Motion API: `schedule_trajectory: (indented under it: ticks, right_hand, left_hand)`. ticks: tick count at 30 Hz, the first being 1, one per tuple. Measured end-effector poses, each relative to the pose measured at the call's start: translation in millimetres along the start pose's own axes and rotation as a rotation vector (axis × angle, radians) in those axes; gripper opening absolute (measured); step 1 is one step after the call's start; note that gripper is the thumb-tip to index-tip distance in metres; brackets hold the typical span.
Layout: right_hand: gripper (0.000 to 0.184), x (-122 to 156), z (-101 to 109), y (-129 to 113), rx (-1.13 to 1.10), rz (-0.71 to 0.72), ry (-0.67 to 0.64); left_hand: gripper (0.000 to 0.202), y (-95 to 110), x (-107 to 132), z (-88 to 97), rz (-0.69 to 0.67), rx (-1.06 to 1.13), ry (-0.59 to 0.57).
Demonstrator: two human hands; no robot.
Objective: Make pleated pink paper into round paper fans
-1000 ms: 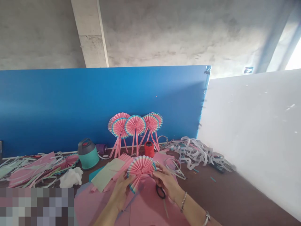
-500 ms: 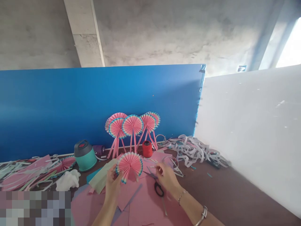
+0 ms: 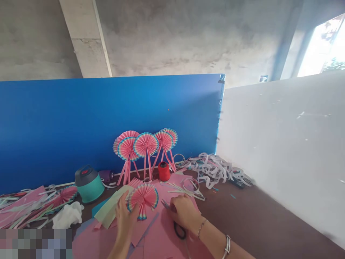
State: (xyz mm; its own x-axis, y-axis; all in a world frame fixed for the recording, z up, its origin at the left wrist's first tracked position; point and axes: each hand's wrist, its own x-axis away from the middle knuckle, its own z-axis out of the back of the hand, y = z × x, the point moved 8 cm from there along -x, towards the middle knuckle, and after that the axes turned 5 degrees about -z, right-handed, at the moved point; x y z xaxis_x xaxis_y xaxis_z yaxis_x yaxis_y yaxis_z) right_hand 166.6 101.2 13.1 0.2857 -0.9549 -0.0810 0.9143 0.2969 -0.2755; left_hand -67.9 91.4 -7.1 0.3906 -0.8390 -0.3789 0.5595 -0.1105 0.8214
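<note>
A round pleated pink paper fan with a blue and cream edge is in my left hand. My left thumb and fingers pinch it at its left side, and a gap shows at its lower edge. My right hand is closed over the middle of a pair of scissors with dark handles. The blade tips poke out to the left of my fingers, and the handle loops lie below them. Pink paper sheets lie under both hands.
Finished pink fans on paper legs lean against the blue partition. A red thread spool stands before them. Left are a teal-and-grey container and crumpled white material. Curled white strips heap by the white wall.
My right hand has moved down from beside the paper strips onto the scissors. The fan stays in my left hand, lower and slightly turned. The whole view has shifted a little.
</note>
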Motion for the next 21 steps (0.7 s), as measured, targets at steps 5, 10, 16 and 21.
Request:
schedule_trajectory:
  ticks: [5,10,16,21]
  right_hand:
    - [0.020,-6,9,19,-0.025,-0.105,0.122]
    - [0.024,-12,15,35,-0.019,-0.160,0.160]
    - [0.017,-8,13,19,-0.070,-0.038,0.111]
    - [0.028,-2,0,1,-0.071,0.153,0.049]
  left_hand:
    - [0.045,13,5,-2.3,-0.007,0.099,-0.006]
    - [0.039,14,7,-3.9,0.056,0.273,-0.012]
    - [0.034,25,11,-5.1,0.037,0.285,-0.039]
    - [0.027,39,20,-20.8,-0.062,0.273,-0.194]
